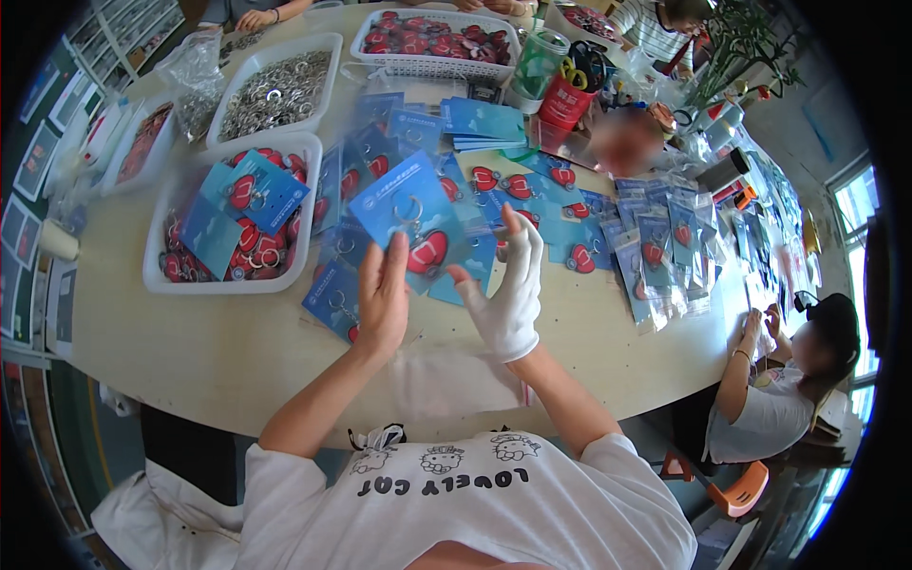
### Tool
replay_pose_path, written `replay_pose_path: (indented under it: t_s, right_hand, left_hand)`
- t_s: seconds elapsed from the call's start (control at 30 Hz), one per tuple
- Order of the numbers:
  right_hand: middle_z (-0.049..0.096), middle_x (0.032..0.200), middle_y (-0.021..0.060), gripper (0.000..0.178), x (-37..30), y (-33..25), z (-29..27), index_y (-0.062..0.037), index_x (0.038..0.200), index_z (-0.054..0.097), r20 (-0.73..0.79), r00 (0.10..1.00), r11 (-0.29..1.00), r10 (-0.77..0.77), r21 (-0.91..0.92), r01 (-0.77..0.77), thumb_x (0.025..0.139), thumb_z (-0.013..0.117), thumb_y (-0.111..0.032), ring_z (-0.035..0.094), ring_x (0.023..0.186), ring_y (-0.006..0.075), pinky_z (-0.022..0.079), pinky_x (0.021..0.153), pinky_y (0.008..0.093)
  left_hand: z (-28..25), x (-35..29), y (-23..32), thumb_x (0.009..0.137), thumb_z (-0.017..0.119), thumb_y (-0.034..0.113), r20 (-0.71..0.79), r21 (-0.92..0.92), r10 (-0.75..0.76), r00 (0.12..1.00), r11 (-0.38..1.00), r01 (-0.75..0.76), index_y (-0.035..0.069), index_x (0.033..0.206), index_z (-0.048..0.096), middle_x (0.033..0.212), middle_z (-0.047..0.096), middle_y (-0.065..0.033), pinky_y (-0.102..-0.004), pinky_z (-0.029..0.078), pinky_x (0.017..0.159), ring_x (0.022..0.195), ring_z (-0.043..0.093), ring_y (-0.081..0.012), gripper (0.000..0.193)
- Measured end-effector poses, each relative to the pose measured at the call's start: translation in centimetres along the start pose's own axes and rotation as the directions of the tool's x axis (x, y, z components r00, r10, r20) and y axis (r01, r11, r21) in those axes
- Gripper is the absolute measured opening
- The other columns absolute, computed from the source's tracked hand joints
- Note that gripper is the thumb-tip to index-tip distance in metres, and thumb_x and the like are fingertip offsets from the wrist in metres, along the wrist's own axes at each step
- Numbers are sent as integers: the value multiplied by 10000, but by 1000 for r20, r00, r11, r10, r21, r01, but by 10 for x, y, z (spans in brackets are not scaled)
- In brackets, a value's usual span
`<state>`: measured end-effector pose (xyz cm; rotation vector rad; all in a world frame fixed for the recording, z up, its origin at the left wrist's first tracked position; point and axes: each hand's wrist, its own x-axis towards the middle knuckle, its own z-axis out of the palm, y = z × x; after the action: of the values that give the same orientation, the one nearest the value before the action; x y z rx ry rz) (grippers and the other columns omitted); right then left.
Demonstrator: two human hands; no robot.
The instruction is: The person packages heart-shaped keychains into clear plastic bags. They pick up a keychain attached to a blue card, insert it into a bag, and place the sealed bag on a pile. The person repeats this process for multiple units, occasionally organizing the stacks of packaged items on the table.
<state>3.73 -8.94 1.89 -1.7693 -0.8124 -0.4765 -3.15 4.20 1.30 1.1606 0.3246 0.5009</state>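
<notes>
My left hand (382, 309) grips the lower edge of a blue card (394, 204) between thumb and fingers. On the card hangs a keychain with a silver ring and a red charm (427, 252). Just to the right, my right hand (508, 294) wears a white glove with bare thumb and index fingertips. Its fingers are spread, and nothing shows between them. Beneath both hands lie more blue cards with red keychains (334, 296). A clear plastic bag (451, 380) lies flat on the table (228, 351) below my wrists.
To the left stands a white bin (155, 271) of red keychains with cards on top. Behind it are a bin (334, 71) of metal rings and a white basket (380, 59) of red charms. Bagged cards (655, 247) lie right, near a seated person (779, 380). Others work across the table.
</notes>
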Motion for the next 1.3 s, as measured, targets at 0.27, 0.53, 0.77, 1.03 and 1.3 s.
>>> replay_pose_path:
  t_s: [0.27,0.53,0.77,1.03,1.3]
  right_hand:
    - [606,861,102,374,12,-12,-1,-17,1103,528,508,781,817,363,229,-529,788,707,-109,583,676,128,485,637,290]
    - [599,907,-4,319,54,8,-51,-25,1154,542,784,553,439,283,406,-801,897,608,-203,569,698,31,436,580,183]
    - [643,812,111,338,85,32,-57,24,1111,569,763,645,983,-26,137,-122,825,581,-157,627,716,150,496,633,300]
    - [650,893,51,349,88,68,-56,17,1143,578,818,398,425,416,212,-880,842,594,-160,590,736,111,445,596,229]
    - [629,892,31,434,110,47,-63,21,1204,554,769,459,708,444,13,-706,835,574,-206,576,774,89,426,618,222]
  left_hand:
    - [19,-14,-7,1027,405,273,-19,-132,22,1000,991,-25,28,1262,496,982,596,-33,-230,444,745,822,560,-65,351]
    - [-20,-3,-15,1012,453,215,124,451,22,992,889,-76,9,1212,518,982,574,2,-228,417,749,827,504,-64,295]
    - [0,-8,18,972,489,91,384,759,-104,918,602,-249,-27,1290,450,632,495,-81,-290,346,498,547,380,-83,342]
    - [-6,7,14,960,514,85,378,314,-261,888,939,142,-23,1324,439,1094,616,-22,-209,471,788,918,592,-76,387]
    - [-7,18,33,959,528,114,516,224,-309,799,949,222,-23,1316,450,1095,627,-41,-232,495,785,921,595,-57,390]
